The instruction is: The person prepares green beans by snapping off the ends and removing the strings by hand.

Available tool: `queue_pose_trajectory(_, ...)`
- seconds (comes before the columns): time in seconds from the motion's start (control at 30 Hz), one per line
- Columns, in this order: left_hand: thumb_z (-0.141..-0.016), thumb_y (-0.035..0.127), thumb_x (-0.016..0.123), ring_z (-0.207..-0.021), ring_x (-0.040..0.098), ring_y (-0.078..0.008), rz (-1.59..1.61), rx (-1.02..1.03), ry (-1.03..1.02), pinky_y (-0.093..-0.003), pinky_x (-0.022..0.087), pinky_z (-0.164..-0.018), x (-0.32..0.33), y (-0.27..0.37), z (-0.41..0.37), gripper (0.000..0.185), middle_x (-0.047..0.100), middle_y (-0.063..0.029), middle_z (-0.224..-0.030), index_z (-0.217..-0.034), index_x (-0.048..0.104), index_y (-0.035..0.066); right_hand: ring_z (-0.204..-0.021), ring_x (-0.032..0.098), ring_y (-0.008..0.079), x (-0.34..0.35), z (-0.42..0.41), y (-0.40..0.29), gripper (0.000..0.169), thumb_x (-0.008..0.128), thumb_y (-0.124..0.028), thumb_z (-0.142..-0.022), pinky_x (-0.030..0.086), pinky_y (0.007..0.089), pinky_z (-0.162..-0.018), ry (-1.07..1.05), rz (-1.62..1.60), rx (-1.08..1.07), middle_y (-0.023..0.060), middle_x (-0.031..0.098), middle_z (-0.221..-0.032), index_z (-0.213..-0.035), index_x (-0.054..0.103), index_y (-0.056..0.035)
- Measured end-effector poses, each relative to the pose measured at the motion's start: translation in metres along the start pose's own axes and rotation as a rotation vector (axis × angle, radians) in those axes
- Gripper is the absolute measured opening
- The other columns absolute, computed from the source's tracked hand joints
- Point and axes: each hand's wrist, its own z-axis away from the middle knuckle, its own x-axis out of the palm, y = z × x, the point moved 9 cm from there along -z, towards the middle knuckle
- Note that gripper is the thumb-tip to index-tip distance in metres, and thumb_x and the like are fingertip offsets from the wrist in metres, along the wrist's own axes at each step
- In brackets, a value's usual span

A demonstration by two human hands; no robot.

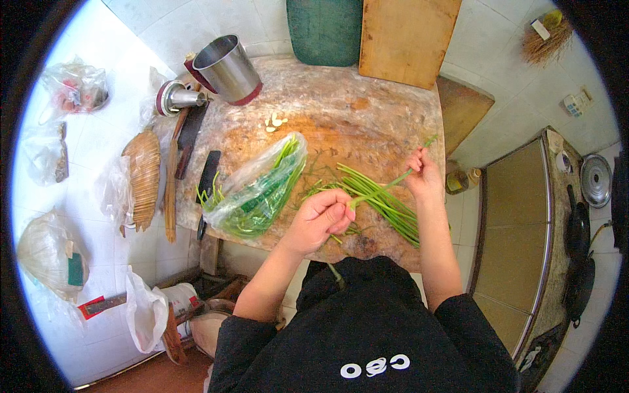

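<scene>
One long green vegetable stem, probably a garlic scape, stretches between my two hands above the wooden table. My left hand pinches its near end, fingers curled. Farther up, my right hand grips the same stem, and the tip pokes out beyond the fingers. Below the stem lies a loose bundle of green stems on the tabletop. Thin green scraps are scattered beside it. To the left rests a clear plastic bag of more stems, their ends sticking out of both openings.
Peeled garlic cloves lie on the wooden table. A steel grinder cup stands at the back left, its base beside it. Green and wooden boards lean on the wall. A black-handled tool lies left of the bag.
</scene>
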Motion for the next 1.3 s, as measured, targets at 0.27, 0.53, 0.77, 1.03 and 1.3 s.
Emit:
queue_pose_trajectory(0.27,-0.087,0.016,0.042,-0.051,0.035,-0.004,-0.135,0.075,0.151,-0.0169,0.027,-0.047,0.001,0.022,-0.012,0.018,0.042,0.0022,-0.058,-0.087,0.051,0.001,-0.065,0.046,0.013,0.044,0.061,0.048,0.016,0.05,-0.02,-0.083,0.04,0.025,-0.06,-0.152,0.426,0.132,0.0044,0.054,-0.083,-0.093,0.048,-0.0076)
queue_pose_trajectory(0.53,-0.088,0.016,0.041,-0.052,0.037,-0.0041,-0.278,0.086,0.182,-0.0171,0.03,-0.047,0.005,0.028,-0.016,0.017,0.042,0.0022,-0.059,-0.085,0.051,0.003,-0.058,0.045,0.0036,0.086,0.1,0.074,0.036,0.061,-0.009,-0.074,0.032,0.0165,-0.046,-0.551,0.918,0.155,0.0057,0.057,-0.098,-0.108,0.05,-0.0063)
queue_pose_trajectory(0.77,-0.087,0.012,0.04,-0.056,0.042,-0.0056,-0.414,0.201,0.223,-0.0182,0.037,-0.051,0.01,0.025,-0.021,0.014,0.048,-0.0005,-0.064,-0.084,0.049,0.002,-0.05,0.041,0.0028,0.063,0.092,0.065,0.02,0.064,-0.009,-0.071,0.029,0.0171,-0.04,-0.369,1.058,-0.019,-0.0004,0.056,-0.069,-0.089,0.059,-0.0023)
queue_pose_trajectory(1.03,-0.084,0.009,0.045,-0.058,0.049,-0.0132,-0.638,0.123,0.411,-0.025,0.04,-0.053,-0.023,0.027,-0.009,0.012,0.051,-0.0053,-0.063,-0.082,0.053,0.0,-0.041,0.031,0.0027,0.094,0.1,0.025,0.012,0.052,-0.011,-0.081,0.022,0.0179,-0.037,-0.267,0.792,-0.279,0.001,0.054,-0.065,-0.08,0.058,-0.001)
queue_pose_trajectory(1.3,-0.078,0.011,0.052,-0.078,0.055,-0.0275,-1.428,0.08,0.267,-0.0322,0.043,-0.068,-0.075,-0.02,-0.011,0.017,0.057,-0.0138,-0.086,-0.092,0.058,0.003,-0.051,0.045,0.0055,0.105,0.093,0.003,0.011,0.063,-0.007,-0.071,0.035,0.0198,-0.045,-0.296,1.291,-0.391,0.0019,0.059,-0.07,-0.08,0.062,-0.0019)
